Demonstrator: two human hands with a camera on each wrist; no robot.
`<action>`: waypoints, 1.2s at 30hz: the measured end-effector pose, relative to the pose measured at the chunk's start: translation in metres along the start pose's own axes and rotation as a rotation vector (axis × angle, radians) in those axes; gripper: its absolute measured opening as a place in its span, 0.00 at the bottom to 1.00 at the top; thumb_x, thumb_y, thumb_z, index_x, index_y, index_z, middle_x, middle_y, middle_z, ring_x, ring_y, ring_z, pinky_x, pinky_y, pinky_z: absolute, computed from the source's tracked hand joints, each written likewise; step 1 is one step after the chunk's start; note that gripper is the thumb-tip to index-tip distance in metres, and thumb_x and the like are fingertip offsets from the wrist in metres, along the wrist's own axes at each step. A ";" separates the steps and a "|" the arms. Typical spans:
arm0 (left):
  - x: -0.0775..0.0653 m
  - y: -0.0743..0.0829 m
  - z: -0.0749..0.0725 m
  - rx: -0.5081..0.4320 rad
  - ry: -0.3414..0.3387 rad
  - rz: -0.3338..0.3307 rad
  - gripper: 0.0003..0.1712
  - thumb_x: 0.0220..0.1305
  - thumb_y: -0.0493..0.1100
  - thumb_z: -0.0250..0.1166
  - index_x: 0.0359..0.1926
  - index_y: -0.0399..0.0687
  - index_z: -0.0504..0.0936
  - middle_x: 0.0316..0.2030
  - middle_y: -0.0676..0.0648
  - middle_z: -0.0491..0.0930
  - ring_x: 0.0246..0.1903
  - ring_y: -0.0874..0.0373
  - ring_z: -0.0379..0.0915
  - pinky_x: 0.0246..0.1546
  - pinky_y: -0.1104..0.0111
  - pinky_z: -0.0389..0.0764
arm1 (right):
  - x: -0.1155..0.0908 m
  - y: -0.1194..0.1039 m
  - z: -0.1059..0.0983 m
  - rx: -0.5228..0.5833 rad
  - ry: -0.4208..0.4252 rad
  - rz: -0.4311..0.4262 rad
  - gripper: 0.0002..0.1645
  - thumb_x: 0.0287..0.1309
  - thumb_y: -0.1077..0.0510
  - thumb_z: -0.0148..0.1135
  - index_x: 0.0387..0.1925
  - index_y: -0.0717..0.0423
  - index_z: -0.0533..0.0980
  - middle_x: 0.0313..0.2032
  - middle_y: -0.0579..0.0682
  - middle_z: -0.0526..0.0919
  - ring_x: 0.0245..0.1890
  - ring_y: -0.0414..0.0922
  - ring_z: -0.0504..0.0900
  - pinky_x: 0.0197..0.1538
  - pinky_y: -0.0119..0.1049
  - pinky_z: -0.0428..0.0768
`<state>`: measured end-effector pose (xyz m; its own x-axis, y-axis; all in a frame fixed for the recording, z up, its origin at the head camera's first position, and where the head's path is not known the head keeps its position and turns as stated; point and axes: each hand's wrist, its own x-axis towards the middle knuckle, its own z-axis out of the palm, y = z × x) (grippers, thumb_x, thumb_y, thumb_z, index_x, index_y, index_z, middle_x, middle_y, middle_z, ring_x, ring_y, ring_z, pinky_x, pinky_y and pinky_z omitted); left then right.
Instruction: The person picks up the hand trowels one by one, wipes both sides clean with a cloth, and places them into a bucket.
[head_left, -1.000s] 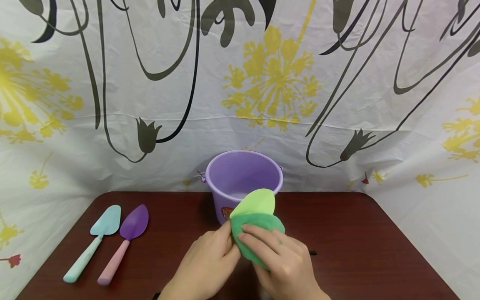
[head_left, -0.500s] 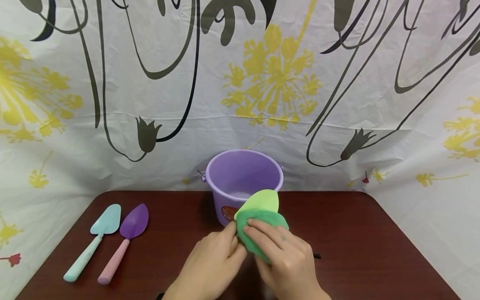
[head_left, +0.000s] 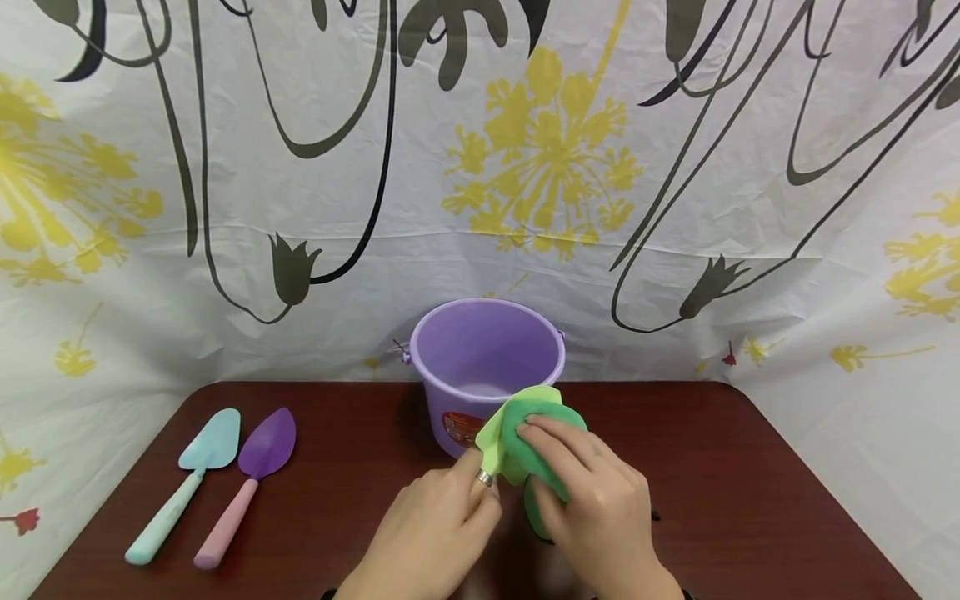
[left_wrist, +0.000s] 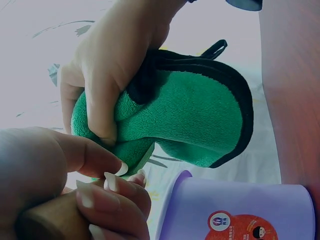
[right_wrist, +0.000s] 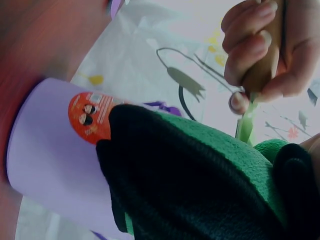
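My left hand [head_left: 431, 521] grips the wooden handle [left_wrist: 55, 217] of a hand trowel whose light green blade [head_left: 491, 433] points up and away. Its metal collar [head_left: 484, 477] shows just past my fingers. Folded over the blade is a green towelling cloth [left_wrist: 195, 107] with black edging, held by my right hand [head_left: 600, 500]. In the left wrist view the right fingers press into the folded cloth. Most of the blade is hidden behind it. Both hands are in the air in front of a lilac bucket [head_left: 442, 417].
The bucket stands upright at the back middle of the dark red-brown table [head_left: 720, 483]. To the left lie a light blue trowel [head_left: 213, 442] and a purple trowel [head_left: 270, 442] with a pink handle. A patterned white sheet [head_left: 360, 192] hangs behind the table.
Both hands have shifted slightly right. The cloth has slid rightward over the blade, baring its neck and metal collar. The blade has turned and now looks narrower from above.
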<state>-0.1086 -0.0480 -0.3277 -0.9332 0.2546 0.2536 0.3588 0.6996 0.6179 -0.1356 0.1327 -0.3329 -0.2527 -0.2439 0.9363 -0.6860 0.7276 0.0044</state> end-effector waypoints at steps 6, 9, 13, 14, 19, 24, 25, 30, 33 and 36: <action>0.000 0.000 0.003 0.000 -0.009 0.009 0.10 0.64 0.43 0.58 0.28 0.59 0.66 0.14 0.62 0.56 0.15 0.68 0.55 0.18 0.71 0.64 | 0.000 0.010 -0.005 -0.049 -0.019 0.083 0.25 0.44 0.66 0.57 0.45 0.49 0.86 0.45 0.45 0.89 0.38 0.46 0.89 0.34 0.40 0.82; 0.000 0.000 0.003 0.000 -0.010 0.017 0.10 0.64 0.43 0.58 0.28 0.59 0.66 0.14 0.62 0.56 0.15 0.68 0.55 0.18 0.71 0.64 | 0.001 0.013 -0.006 -0.067 -0.016 0.114 0.25 0.45 0.66 0.58 0.46 0.48 0.86 0.46 0.45 0.89 0.40 0.47 0.89 0.34 0.41 0.82; -0.001 0.000 0.004 -0.004 -0.009 0.032 0.11 0.64 0.43 0.58 0.27 0.58 0.65 0.14 0.63 0.56 0.15 0.69 0.55 0.17 0.71 0.63 | 0.002 0.017 -0.007 -0.079 -0.006 0.136 0.25 0.45 0.66 0.57 0.45 0.48 0.86 0.45 0.45 0.89 0.40 0.47 0.90 0.32 0.40 0.81; -0.001 0.000 0.004 -0.006 -0.009 0.036 0.11 0.64 0.43 0.58 0.27 0.58 0.65 0.14 0.63 0.56 0.15 0.70 0.54 0.17 0.72 0.63 | 0.002 0.017 -0.007 -0.081 -0.004 0.141 0.25 0.45 0.66 0.57 0.45 0.49 0.86 0.45 0.45 0.89 0.40 0.47 0.90 0.32 0.39 0.81; -0.001 0.000 0.004 -0.004 -0.010 0.041 0.11 0.64 0.43 0.58 0.28 0.58 0.66 0.14 0.62 0.57 0.15 0.69 0.55 0.17 0.71 0.63 | 0.001 0.020 -0.008 -0.093 0.003 0.185 0.24 0.45 0.65 0.57 0.45 0.49 0.86 0.44 0.45 0.89 0.39 0.46 0.89 0.32 0.40 0.79; -0.001 0.000 0.004 0.014 -0.003 0.046 0.11 0.65 0.43 0.59 0.27 0.58 0.66 0.15 0.62 0.56 0.15 0.67 0.56 0.18 0.71 0.64 | 0.000 0.022 -0.009 -0.088 -0.006 0.217 0.24 0.46 0.65 0.59 0.46 0.48 0.86 0.45 0.45 0.88 0.40 0.45 0.89 0.33 0.40 0.80; -0.001 0.000 0.005 0.016 -0.002 0.045 0.11 0.65 0.43 0.59 0.27 0.58 0.66 0.14 0.62 0.56 0.15 0.67 0.56 0.18 0.71 0.64 | 0.000 0.022 -0.009 -0.083 -0.009 0.208 0.24 0.46 0.65 0.59 0.46 0.48 0.86 0.45 0.45 0.88 0.40 0.46 0.89 0.33 0.40 0.80; -0.001 -0.003 0.006 0.022 0.003 0.040 0.11 0.65 0.43 0.58 0.27 0.57 0.67 0.14 0.62 0.57 0.15 0.67 0.56 0.17 0.71 0.63 | 0.000 0.020 -0.006 -0.056 -0.035 0.155 0.25 0.45 0.65 0.58 0.47 0.48 0.86 0.46 0.47 0.88 0.36 0.47 0.90 0.28 0.38 0.79; -0.001 -0.004 0.008 0.036 0.015 0.039 0.10 0.65 0.44 0.59 0.28 0.56 0.67 0.14 0.61 0.57 0.14 0.66 0.56 0.18 0.71 0.63 | -0.001 0.018 -0.006 -0.045 -0.041 0.144 0.26 0.44 0.65 0.59 0.47 0.48 0.86 0.46 0.47 0.88 0.35 0.47 0.90 0.27 0.36 0.79; -0.001 -0.004 0.010 0.044 0.030 0.042 0.10 0.64 0.44 0.60 0.27 0.56 0.67 0.14 0.61 0.58 0.14 0.66 0.56 0.17 0.71 0.62 | -0.002 0.014 -0.004 -0.038 -0.046 0.126 0.25 0.44 0.64 0.58 0.46 0.48 0.86 0.46 0.47 0.88 0.34 0.47 0.90 0.27 0.36 0.80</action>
<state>-0.1094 -0.0450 -0.3378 -0.9162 0.2645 0.3010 0.3955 0.7180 0.5728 -0.1422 0.1463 -0.3332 -0.3667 -0.1780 0.9131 -0.6209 0.7778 -0.0977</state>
